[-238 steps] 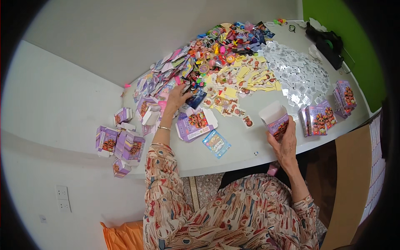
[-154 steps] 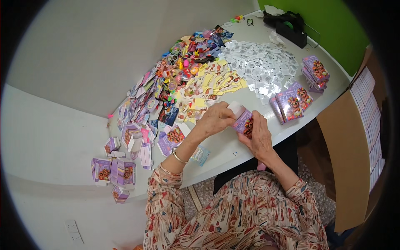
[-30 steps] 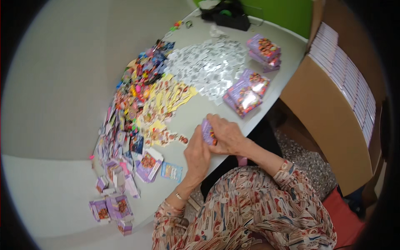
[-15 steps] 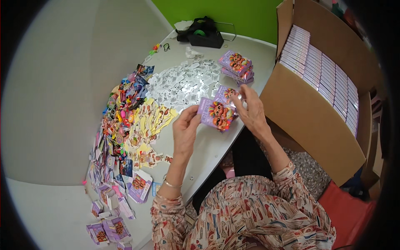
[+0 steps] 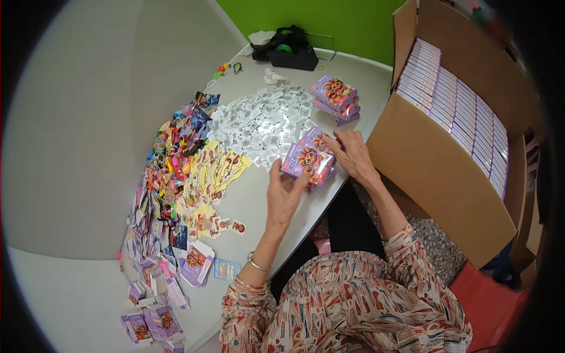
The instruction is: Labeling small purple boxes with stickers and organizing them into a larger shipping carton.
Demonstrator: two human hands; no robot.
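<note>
Two small purple boxes with colourful cartoon characters lie overlapping near the table's front edge; the upper purple box [image 5: 308, 157] partly covers the lower purple box [image 5: 318, 136]. My left hand [image 5: 284, 197] is at the near left corner of the upper one, thumb on its face and fingers spread apart. At the right side, my right hand [image 5: 355, 157] grips the boxes with bent fingers; its fingertips are partly hidden. Just beyond stands a stack of similar purple boxes [image 5: 335, 94].
White printed labels [image 5: 259, 123] are heaped mid-table. Yellow cutout cards [image 5: 218, 167] and small colourful toys [image 5: 170, 162] lie left, with opened purple cartons [image 5: 162, 320] nearer. A black tape dispenser [image 5: 292, 57] stands at the back. A large cardboard box [image 5: 435, 176] packed with boxes flanks the table's right.
My left hand has loosened from the upper box and spread its fingers, moving slightly right and nearer. The upper box now sits closer over the lower one. My right hand has closed in on them.
</note>
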